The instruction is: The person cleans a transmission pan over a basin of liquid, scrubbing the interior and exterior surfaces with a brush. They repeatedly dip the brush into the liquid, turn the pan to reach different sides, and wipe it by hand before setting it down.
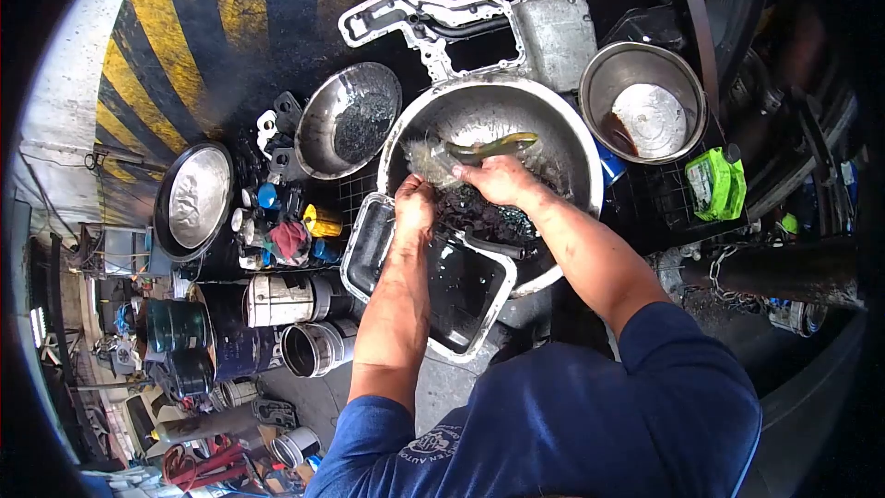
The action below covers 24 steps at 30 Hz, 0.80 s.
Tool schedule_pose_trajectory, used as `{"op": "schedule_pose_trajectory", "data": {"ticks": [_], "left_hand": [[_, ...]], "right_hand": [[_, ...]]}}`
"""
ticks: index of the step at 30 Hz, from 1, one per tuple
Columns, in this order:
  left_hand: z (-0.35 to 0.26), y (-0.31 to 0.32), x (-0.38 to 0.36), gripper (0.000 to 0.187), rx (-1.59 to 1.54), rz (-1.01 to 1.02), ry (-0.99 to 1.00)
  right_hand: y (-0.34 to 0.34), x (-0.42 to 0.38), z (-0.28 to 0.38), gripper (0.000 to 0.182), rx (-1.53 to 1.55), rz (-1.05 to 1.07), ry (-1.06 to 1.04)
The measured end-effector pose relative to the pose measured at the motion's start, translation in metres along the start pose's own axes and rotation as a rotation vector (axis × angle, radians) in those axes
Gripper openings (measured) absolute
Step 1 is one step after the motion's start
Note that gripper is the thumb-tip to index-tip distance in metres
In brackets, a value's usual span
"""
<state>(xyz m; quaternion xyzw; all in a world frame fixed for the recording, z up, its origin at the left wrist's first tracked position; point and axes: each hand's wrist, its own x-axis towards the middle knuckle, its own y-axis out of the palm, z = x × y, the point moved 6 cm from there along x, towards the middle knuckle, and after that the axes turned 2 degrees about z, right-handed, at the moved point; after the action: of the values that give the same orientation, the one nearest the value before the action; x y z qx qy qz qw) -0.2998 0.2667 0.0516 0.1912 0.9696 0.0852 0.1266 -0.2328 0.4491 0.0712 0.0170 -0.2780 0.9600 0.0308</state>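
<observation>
Head view: brush (498, 144) over big metal basin (584, 159) looks light, stiff-handled, soft-bristled, probably slick with grime, best gripped mid-handle; right hand (501, 181) closed on it near the bristles (430, 160), left hand (414, 205) curled beside bristle end, can't tell if it grips anything.

Large basin (484, 109) at centre. Behind it, open frame (435, 63), panel (558, 37) just right of frame. Bowl (324, 115) left of basin, granular debris (363, 132) in it; shallow pan (195, 203) farther left. Pot (601, 88) right of basin, jug (714, 186) before pot, to right. Tray (456, 300) before basin, toward left. Open bucket (343, 348) left of tray, yet nearer person. Chain (719, 272) before jug.
</observation>
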Motion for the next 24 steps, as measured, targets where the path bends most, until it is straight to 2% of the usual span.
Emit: {"op": "schedule_pose_trajectory", "data": {"ticks": [2, 3, 5, 6, 7, 8, 9, 10, 12, 13, 14, 15, 16, 18, 20, 22, 24], "left_hand": [[-0.02, 0.017, -0.012, 0.018, -0.133, -0.021, 0.032], [-0.026, 0.016, -0.018, 0.018, -0.178, -0.065, 0.024], [-0.029, 0.016, -0.019, 0.019, -0.224, -0.097, 0.006], [-0.024, 0.017, -0.021, 0.02, -0.224, -0.087, -0.015], [-0.018, 0.02, -0.023, 0.02, -0.228, -0.079, -0.037], [-0.014, 0.026, -0.02, 0.021, -0.233, -0.066, -0.053], [-0.02, 0.047, -0.011, 0.021, -0.373, 0.071, -0.012], [-0.02, 0.04, -0.014, 0.021, -0.34, 0.004, -0.032], [-0.028, 0.016, -0.019, 0.022, -0.282, -0.141, -0.055], [-0.025, 0.002, -0.009, 0.021, -0.376, -0.173, -0.049], [-0.025, -0.004, -0.008, 0.022, -0.347, -0.17, -0.025], [-0.026, -0.007, -0.006, 0.023, -0.323, -0.166, 0.004], [-0.028, -0.009, -0.005, 0.023, -0.3, -0.163, 0.034], [-0.036, -0.002, -0.014, 0.024, -0.21, -0.201, 0.005], [-0.036, 0.004, -0.016, 0.024, -0.191, -0.167, -0.035], [-0.03, 0.009, -0.016, 0.022, -0.23, -0.167, -0.02], [-0.004, -0.005, 0.004, 0.021, -0.161, -0.111, 0.053]], "right_hand": [[-0.011, -0.012, 0.007, 0.056, -0.032, 0.054, 0.008], [-0.007, -0.011, -0.002, 0.058, -0.322, 0.234, 0.073], [-0.015, -0.011, -0.005, 0.062, -0.159, 0.084, 0.026], [-0.032, -0.019, 0.021, 0.059, -0.224, 0.268, 0.217], [-0.034, -0.016, 0.032, 0.054, -0.143, 0.263, 0.214], [-0.018, -0.002, 0.019, 0.053, 0.117, -0.011, -0.046], [-0.019, -0.006, 0.016, 0.054, 0.096, 0.03, 0.027], [-0.02, -0.013, 0.017, 0.055, 0.08, 0.071, 0.101], [-0.026, -0.025, -0.002, 0.05, -0.354, 0.319, 0.226], [-0.011, -0.028, -0.036, 0.047, -0.456, 0.35, 0.215], [-0.006, -0.038, -0.056, 0.045, -0.453, 0.392, 0.25], [-0.001, -0.047, -0.072, 0.041, -0.583, 0.396, 0.305], [0.001, -0.06, -0.086, 0.044, -0.531, 0.344, 0.385], [0.018, -0.07, -0.118, 0.045, -0.629, 0.519, 0.48], [0.018, -0.064, -0.108, 0.043, -0.598, 0.382, 0.369], [0.013, -0.036, -0.074, 0.042, -0.487, 0.405, 0.266], [-0.01, -0.018, -0.01, 0.046, -0.173, 0.176, 0.091]]}}
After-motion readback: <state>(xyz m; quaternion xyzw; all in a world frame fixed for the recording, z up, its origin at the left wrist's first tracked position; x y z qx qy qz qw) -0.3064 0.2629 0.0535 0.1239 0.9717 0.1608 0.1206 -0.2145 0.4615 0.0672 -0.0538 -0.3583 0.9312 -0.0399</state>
